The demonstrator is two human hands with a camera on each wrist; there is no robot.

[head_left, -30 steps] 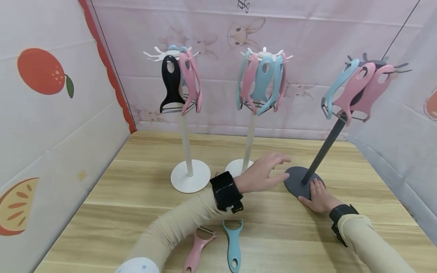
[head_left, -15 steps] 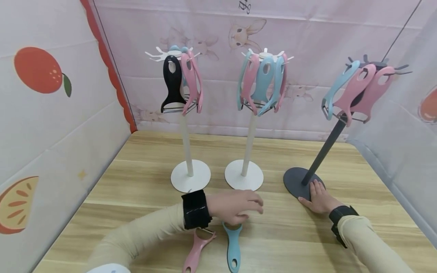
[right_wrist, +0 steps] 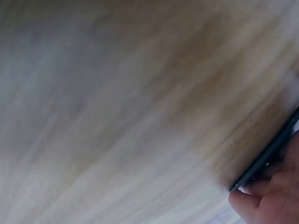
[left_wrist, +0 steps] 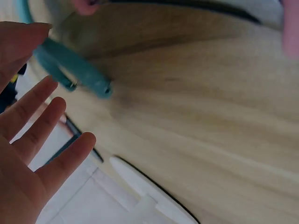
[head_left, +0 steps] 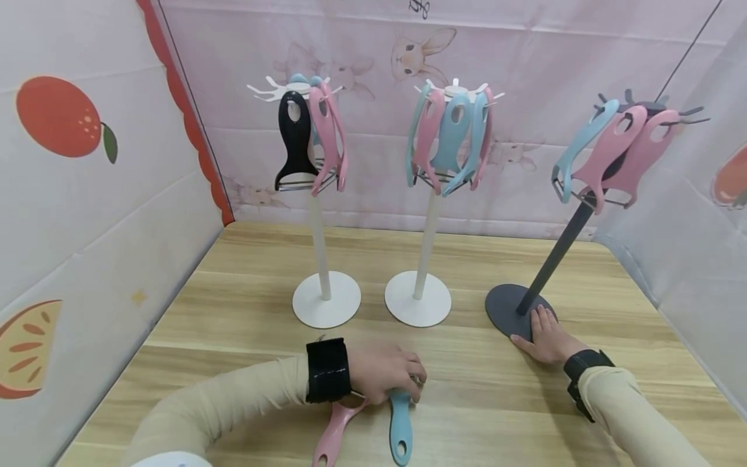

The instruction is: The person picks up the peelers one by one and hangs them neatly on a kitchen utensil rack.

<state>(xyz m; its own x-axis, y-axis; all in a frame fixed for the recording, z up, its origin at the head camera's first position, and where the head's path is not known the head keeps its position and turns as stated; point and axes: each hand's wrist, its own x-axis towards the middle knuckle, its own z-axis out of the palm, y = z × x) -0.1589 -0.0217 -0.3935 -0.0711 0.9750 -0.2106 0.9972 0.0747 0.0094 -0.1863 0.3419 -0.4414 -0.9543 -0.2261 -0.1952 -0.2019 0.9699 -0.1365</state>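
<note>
My left hand (head_left: 382,373) is over the head end of a light blue vegetable peeler (head_left: 401,428) lying on the table. In the left wrist view, the thumb and forefinger stand apart on either side of the blue peeler (left_wrist: 84,72), and the other fingers are spread. Whether any finger touches it is hard to tell. A pink peeler (head_left: 332,431) lies just left of it, its head partly covered by the hand. My right hand (head_left: 548,338) rests flat on the round base (head_left: 503,308) of a dark grey stand, thumb at the base's edge.
Blue and pink peelers (head_left: 609,146) hang from the dark stand's hooks. Two white stands, left (head_left: 321,246) and middle (head_left: 428,246), also carry several hanging peelers, among them a black peeler (head_left: 295,133). A pink printed cloth (head_left: 373,162) backs the wooden table (head_left: 233,311).
My left hand has moved from beside the dark stand, leftward and toward the front, down to the blue peeler's head. My right hand has stayed on the dark base.
</note>
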